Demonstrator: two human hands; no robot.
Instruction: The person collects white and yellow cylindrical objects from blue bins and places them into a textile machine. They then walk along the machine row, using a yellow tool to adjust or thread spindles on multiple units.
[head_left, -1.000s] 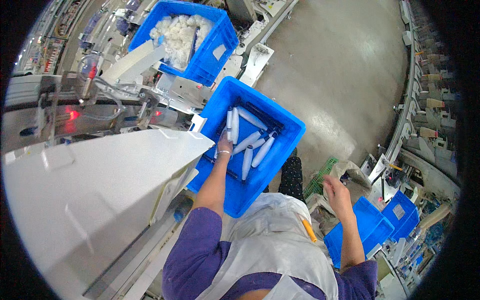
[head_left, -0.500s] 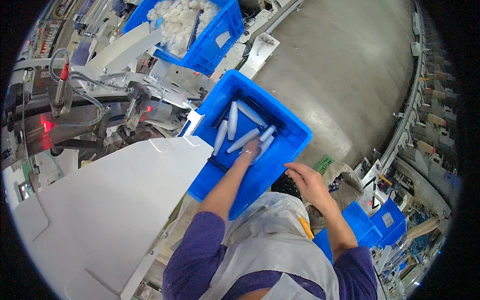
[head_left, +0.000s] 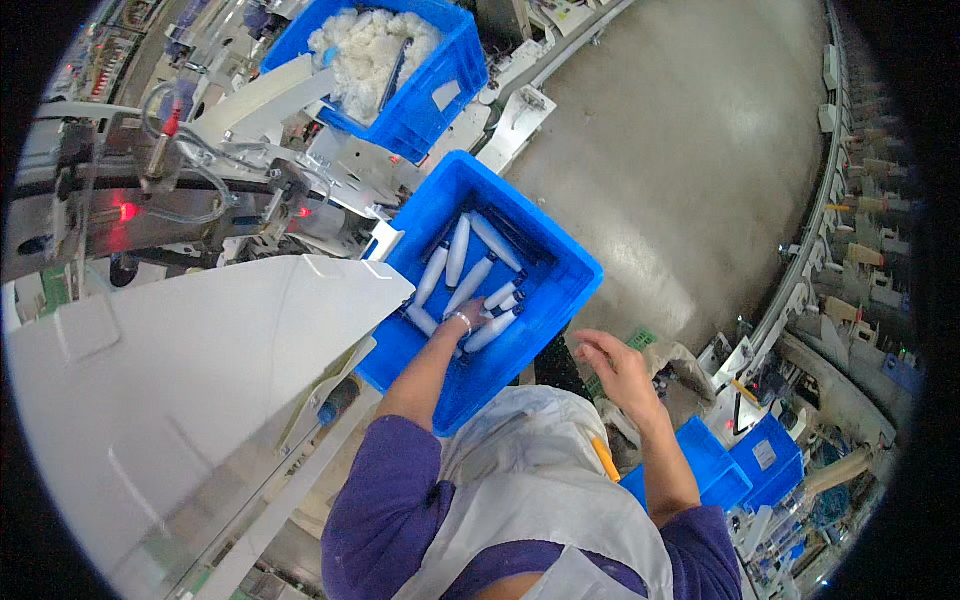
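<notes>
My left hand (head_left: 470,315) reaches down into a blue plastic bin (head_left: 585,270), among several white yarn bobbins (head_left: 434,275) with dark ends. Its fingers lie close to a short-looking bobbin (head_left: 503,293) and another bobbin (head_left: 490,332) below that. They are partly hidden, so whether they grip one cannot be made out. Under the wrist, one more bobbin (head_left: 421,319) shows in part. Outside the bin's right side, my right hand (head_left: 622,372) hovers with its fingers loosely stretched, holding nothing.
A second blue bin (head_left: 462,75) full of white yarn waste stands beyond. Left of me are a large white machine panel (head_left: 190,350) and machinery with red lights (head_left: 127,211). Blue crates (head_left: 765,455) stand at the lower right, and a curved rail (head_left: 800,270) runs along the right.
My left hand has moved left and toward me within the bin, and the bobbins near it lie differently. My right hand stays beside the bin. The whole view has shifted slightly.
</notes>
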